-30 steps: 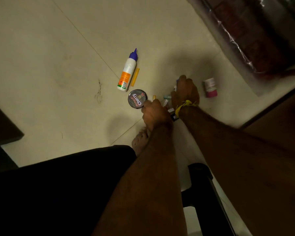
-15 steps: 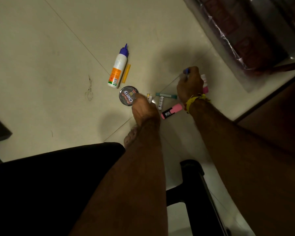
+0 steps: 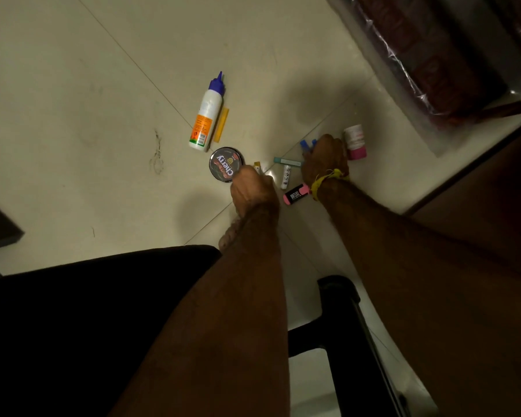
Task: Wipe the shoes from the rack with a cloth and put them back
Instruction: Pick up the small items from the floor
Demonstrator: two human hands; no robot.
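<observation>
No shoe or cloth shows in the head view. Both my arms reach down to small items on the pale tiled floor. My left hand (image 3: 253,191) hovers, knuckles up, at the edge of a round Cherry polish tin (image 3: 224,164), beside a small yellow-tipped tube (image 3: 257,166). Its fingertips are hidden. My right hand (image 3: 325,161), with a yellow thread at the wrist, grips blue-capped pens (image 3: 308,144) just off the floor.
A white glue bottle (image 3: 207,115) and a yellow stick (image 3: 221,124) lie beyond the tin. A teal pen (image 3: 285,160), white tube (image 3: 285,176), pink highlighter (image 3: 295,194) and pink-based jar (image 3: 355,142) surround my right hand. Plastic-wrapped dark furniture (image 3: 418,55) sits top right; a black chair frame (image 3: 343,311) stands below.
My right hand has lifted blue-capped pens off the floor and moved right, uncovering the highlighter and other pens. My left hand has edged toward the polish tin.
</observation>
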